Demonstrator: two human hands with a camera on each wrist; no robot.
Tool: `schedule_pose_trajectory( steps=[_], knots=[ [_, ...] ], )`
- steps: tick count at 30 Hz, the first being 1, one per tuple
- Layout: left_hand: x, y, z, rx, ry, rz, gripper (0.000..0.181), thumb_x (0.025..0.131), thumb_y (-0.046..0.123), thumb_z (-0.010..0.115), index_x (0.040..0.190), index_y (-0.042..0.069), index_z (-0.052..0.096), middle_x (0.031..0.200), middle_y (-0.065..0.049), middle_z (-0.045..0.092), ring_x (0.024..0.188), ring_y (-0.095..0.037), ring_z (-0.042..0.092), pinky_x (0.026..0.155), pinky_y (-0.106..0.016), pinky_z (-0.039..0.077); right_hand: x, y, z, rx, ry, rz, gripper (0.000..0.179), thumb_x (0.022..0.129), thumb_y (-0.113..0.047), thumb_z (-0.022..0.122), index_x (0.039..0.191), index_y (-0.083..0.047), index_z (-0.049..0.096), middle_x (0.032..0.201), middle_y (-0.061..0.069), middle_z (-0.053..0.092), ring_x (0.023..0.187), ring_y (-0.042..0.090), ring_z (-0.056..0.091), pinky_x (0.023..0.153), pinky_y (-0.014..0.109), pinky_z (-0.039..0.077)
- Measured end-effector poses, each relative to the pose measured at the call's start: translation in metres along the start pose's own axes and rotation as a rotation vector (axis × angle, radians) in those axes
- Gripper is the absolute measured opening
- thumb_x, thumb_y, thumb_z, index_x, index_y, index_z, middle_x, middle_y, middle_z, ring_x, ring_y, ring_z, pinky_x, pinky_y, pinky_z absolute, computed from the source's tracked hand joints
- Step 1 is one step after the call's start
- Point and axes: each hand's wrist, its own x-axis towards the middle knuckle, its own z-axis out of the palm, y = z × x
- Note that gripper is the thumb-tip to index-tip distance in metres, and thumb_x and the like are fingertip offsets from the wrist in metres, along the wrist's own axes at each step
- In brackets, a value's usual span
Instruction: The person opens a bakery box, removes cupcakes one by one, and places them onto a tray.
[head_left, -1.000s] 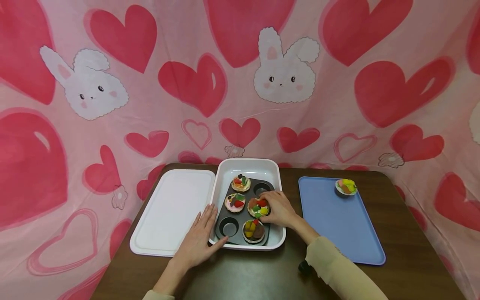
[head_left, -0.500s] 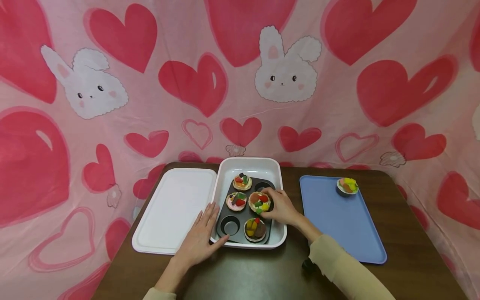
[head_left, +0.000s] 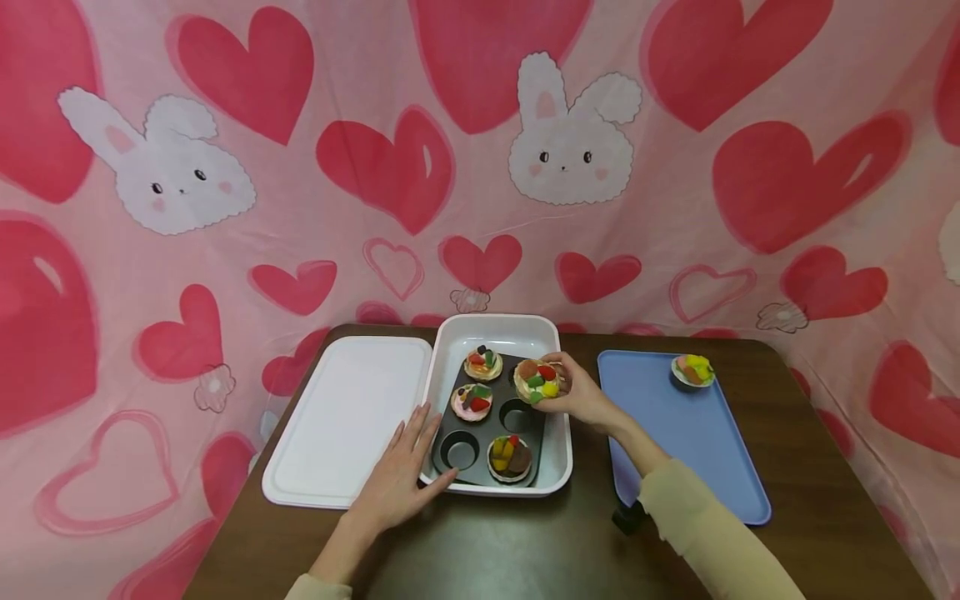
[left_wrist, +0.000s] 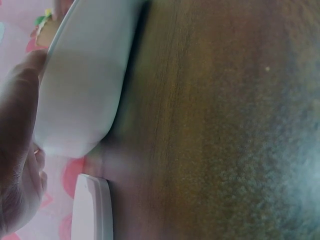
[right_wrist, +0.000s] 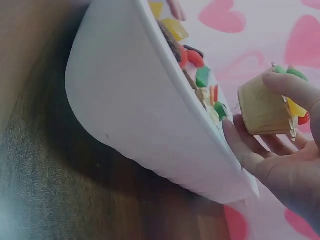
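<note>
My right hand (head_left: pixel 581 398) holds a fruit tart (head_left: pixel 537 382) by its sides, above the right edge of a dark muffin tin (head_left: pixel 486 433). In the right wrist view the tart's pale, tapered crust (right_wrist: pixel 260 107) shows between thumb and fingers, over the rim of the white basin (right_wrist: pixel 145 100). The tin lies inside that basin and bears a pink-creamed tart (head_left: pixel 472 403), a tart with red and green toppings (head_left: pixel 483 364) and a brown-and-yellow one (head_left: pixel 509 459). With fingers extended, my left hand (head_left: pixel 401 471) rests at the basin's near left rim.
A white tray (head_left: pixel 352 425) lies left of the basin. To the right is a blue tray (head_left: pixel 678 454), with a yellow-topped tart in a dark cup (head_left: pixel 692 372) at its far corner. All stand on a dark wooden table (head_left: pixel 480 550) before a heart-patterned cloth (head_left: pixel 465 183).
My right hand has lifted the tart out of the tin's middle right cup and carried it up and to the right. That cup is now bare. My left hand has stayed put.
</note>
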Motion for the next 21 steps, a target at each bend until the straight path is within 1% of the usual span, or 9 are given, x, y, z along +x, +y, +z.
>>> schedule_pose_trajectory(
  steps=[1, 5, 7, 10, 13, 17, 19, 21],
  knots=[
    [0.000, 0.000, 0.000, -0.001, 0.002, 0.001, 0.094, 0.097, 0.062, 0.071, 0.169, 0.009, 0.042, 0.181, -0.019, 0.031, 0.170, -0.036, 0.031, 0.135, -0.064, 0.031, -0.002, 0.001, -0.002, 0.025, 0.006, -0.003, 0.076, 0.090, 0.004, 0.082, 0.152, 0.003, 0.039, 0.153, 0.033, 0.056, 0.131, 0.030, 0.065, 0.117, 0.044, 0.058],
    [-0.001, -0.001, 0.001, -0.011, 0.000, -0.002, 0.093, 0.097, 0.062, 0.071, 0.169, 0.011, 0.042, 0.181, -0.019, 0.030, 0.170, -0.037, 0.030, 0.135, -0.064, 0.031, -0.009, 0.006, -0.007, 0.110, 0.022, -0.027, 0.079, 0.090, 0.009, 0.079, 0.156, 0.004, 0.036, 0.151, 0.032, 0.058, 0.123, 0.013, 0.066, 0.109, 0.024, 0.057],
    [-0.001, -0.002, 0.002, -0.015, -0.011, -0.009, 0.093, 0.097, 0.063, 0.070, 0.170, 0.012, 0.042, 0.182, -0.019, 0.029, 0.170, -0.036, 0.029, 0.136, -0.064, 0.030, -0.012, 0.008, -0.009, 0.131, 0.031, -0.026, 0.081, 0.090, 0.010, 0.079, 0.157, 0.004, 0.034, 0.150, 0.029, 0.059, 0.120, 0.008, 0.065, 0.104, 0.019, 0.057],
    [-0.001, -0.002, 0.002, -0.021, -0.023, -0.018, 0.093, 0.097, 0.064, 0.069, 0.170, 0.013, 0.042, 0.183, -0.017, 0.027, 0.171, -0.036, 0.028, 0.137, -0.064, 0.029, -0.018, 0.011, -0.013, 0.136, 0.046, -0.008, 0.082, 0.090, 0.008, 0.079, 0.158, 0.003, 0.033, 0.150, 0.024, 0.059, 0.120, 0.005, 0.063, 0.103, 0.018, 0.057],
    [0.000, -0.003, 0.003, -0.023, -0.021, -0.017, 0.092, 0.097, 0.064, 0.069, 0.169, 0.014, 0.043, 0.183, -0.017, 0.027, 0.171, -0.036, 0.028, 0.137, -0.064, 0.028, -0.023, 0.012, -0.017, 0.125, 0.057, 0.006, 0.082, 0.091, 0.005, 0.079, 0.158, 0.002, 0.033, 0.151, 0.020, 0.059, 0.122, 0.005, 0.062, 0.103, 0.017, 0.056],
    [-0.001, -0.003, 0.004, -0.018, -0.011, -0.014, 0.092, 0.097, 0.064, 0.069, 0.169, 0.014, 0.043, 0.183, -0.017, 0.027, 0.170, -0.036, 0.029, 0.136, -0.064, 0.029, -0.031, 0.012, -0.022, 0.115, 0.064, -0.001, 0.079, 0.091, 0.004, 0.080, 0.156, 0.004, 0.034, 0.147, 0.013, 0.061, 0.123, 0.002, 0.061, 0.106, 0.014, 0.054],
    [-0.001, -0.003, 0.005, -0.016, -0.011, -0.015, 0.092, 0.097, 0.064, 0.069, 0.169, 0.014, 0.043, 0.183, -0.017, 0.027, 0.170, -0.036, 0.029, 0.136, -0.063, 0.029, -0.034, 0.012, -0.025, 0.111, 0.072, -0.002, 0.078, 0.091, 0.005, 0.079, 0.155, 0.005, 0.034, 0.145, 0.011, 0.061, 0.121, 0.001, 0.062, 0.105, 0.013, 0.053],
    [-0.001, -0.004, 0.006, -0.014, -0.012, -0.016, 0.092, 0.097, 0.065, 0.069, 0.169, 0.014, 0.043, 0.183, -0.017, 0.028, 0.170, -0.036, 0.030, 0.136, -0.063, 0.029, -0.037, 0.012, -0.029, 0.107, 0.077, 0.006, 0.078, 0.091, 0.005, 0.079, 0.155, 0.004, 0.034, 0.146, 0.012, 0.059, 0.120, -0.001, 0.062, 0.105, 0.012, 0.053]
  ],
)
